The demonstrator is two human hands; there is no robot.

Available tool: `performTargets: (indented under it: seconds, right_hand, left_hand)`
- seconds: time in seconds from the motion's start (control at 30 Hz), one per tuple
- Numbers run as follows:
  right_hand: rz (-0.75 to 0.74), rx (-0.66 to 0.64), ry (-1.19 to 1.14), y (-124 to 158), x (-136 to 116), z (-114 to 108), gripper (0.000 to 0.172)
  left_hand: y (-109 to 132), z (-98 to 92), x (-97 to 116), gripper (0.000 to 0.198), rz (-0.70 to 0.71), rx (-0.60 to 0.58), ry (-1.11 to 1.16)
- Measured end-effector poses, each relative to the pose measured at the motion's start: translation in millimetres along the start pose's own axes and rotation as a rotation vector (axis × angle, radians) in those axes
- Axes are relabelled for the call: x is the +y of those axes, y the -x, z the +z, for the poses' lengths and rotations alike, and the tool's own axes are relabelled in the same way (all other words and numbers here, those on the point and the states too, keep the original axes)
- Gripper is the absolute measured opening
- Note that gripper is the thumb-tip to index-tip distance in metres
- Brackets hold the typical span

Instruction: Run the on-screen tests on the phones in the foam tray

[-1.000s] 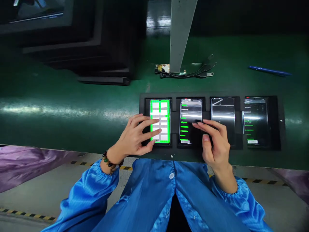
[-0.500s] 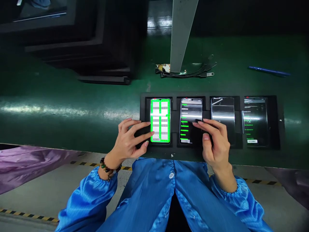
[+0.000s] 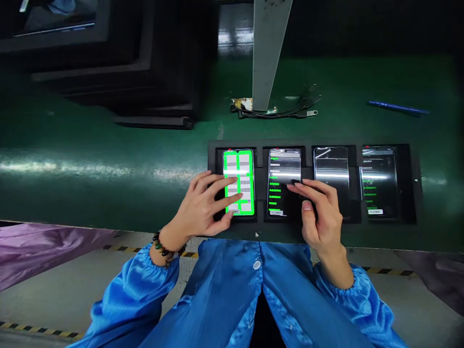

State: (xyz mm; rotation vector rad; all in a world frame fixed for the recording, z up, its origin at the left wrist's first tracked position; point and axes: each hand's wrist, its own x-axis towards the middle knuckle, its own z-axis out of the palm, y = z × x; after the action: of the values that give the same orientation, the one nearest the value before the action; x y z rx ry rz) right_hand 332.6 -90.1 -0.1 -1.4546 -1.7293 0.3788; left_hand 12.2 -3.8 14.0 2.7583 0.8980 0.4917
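Several phones lie face up in a row in a black foam tray (image 3: 259, 193). The leftmost phone (image 3: 248, 208) glows with green bands and white-grey blocks. My left hand (image 3: 206, 205) is open, its index and middle fingertips over that screen; whether they press it I cannot tell. Green and white text lines show on the second phone (image 3: 278, 169). My right hand (image 3: 324, 212) has its fingers stretched over that phone's right side, holding nothing. Partly behind it, the third phone (image 3: 331, 166) has a dark screen. The rightmost phone (image 3: 380, 183) shows faint green text.
Black foam trays (image 3: 152, 87) are stacked at the back left. A grey metal post (image 3: 270, 58) rises behind the phones, with black cables (image 3: 282, 114) at its foot. A blue pen (image 3: 398, 108) lies on the green table (image 3: 108, 169). Purple cloth (image 3: 47, 246) shows at left.
My left hand has moved right, its fingertips going from the leftmost phone's left edge to mid-screen. More green shows low on that screen. The right hand stays over the second phone.
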Motion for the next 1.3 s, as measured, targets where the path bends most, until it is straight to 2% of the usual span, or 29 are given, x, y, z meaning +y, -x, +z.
performTargets:
  seconds: [0.1, 0.17, 0.37, 0.47, 0.67, 0.73, 0.93, 1.0, 1.2, 1.3]
  right_hand:
    - [0.003, -0.003, -0.016, -0.8, -0.7, 0.0, 0.050]
    - [0.006, -0.006, -0.023, -0.9, -0.7, 0.1, 0.051]
    - [0.008, -0.006, -0.013, -0.6, -0.3, 0.4, 0.051]
    - [0.012, 0.001, -0.014, -0.5, -1.1, 0.0, 0.051]
    - [0.015, -0.004, -0.018, -1.2, -2.3, -0.9, 0.050]
    - [0.018, -0.009, -0.019, -1.2, -2.0, -0.7, 0.050]
    - [0.029, -0.007, -0.020, -0.9, -2.3, 0.4, 0.050]
    - [0.039, -0.004, -0.025, -0.8, -2.7, 0.7, 0.049]
    - [0.042, -0.002, -0.023, -0.9, -2.5, 0.7, 0.048]
    - [0.044, -0.006, -0.024, -1.2, -2.7, 0.6, 0.048]
  left_hand:
    - [11.7, -5.6, -11.5, 0.033, -0.063, 0.087, -0.050]
    - [12.8, -6.5, -13.2, 0.033, -0.064, 0.104, -0.052]
    - [-17.6, 3.8, 2.7, 0.043, -0.007, -0.034, 0.028]
    - [-23.9, 4.9, 2.5, 0.044, 0.018, -0.056, 0.032]
    - [1.8, -5.5, -20.4, 0.033, -0.076, 0.088, -0.047]
    - [2.7, -4.9, -22.2, 0.032, -0.078, 0.107, -0.053]
    - [-31.7, 9.7, -7.5, 0.040, -0.007, -0.007, 0.012]
    - [-36.2, 9.3, -8.3, 0.040, 0.023, -0.015, 0.008]
    - [-10.3, -8.6, -33.1, 0.029, -0.078, 0.065, -0.082]
    - [-10.8, -6.8, -33.2, 0.031, -0.088, 0.066, -0.091]
